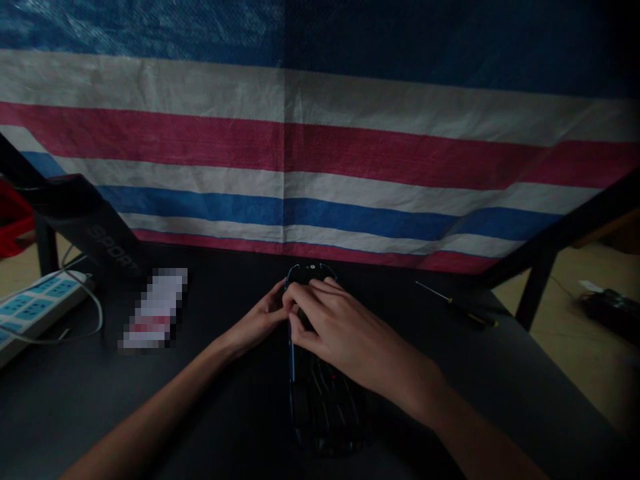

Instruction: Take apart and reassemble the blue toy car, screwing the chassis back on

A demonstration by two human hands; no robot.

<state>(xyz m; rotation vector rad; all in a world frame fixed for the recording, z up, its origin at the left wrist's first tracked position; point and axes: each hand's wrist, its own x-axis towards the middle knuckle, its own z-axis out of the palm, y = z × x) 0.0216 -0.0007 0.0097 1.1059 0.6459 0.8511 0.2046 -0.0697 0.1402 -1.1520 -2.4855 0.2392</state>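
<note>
Your left hand (pixel 263 317) touches the toy car (pixel 327 403); your right hand (pixel 343 327) curls over it, seemingly mid-adjustment; I cannot tell either grip; the next move likely calls for steadiness.

"SPORT" (faint) on dark object (pixel 93 223)

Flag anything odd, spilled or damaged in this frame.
One oddity: the pale item left of the left hand shows as coarse blocks, so its details are unreadable. No spill or obvious damage stands out, though the blue-edged object under the right hand is too dark to judge fully.
</note>
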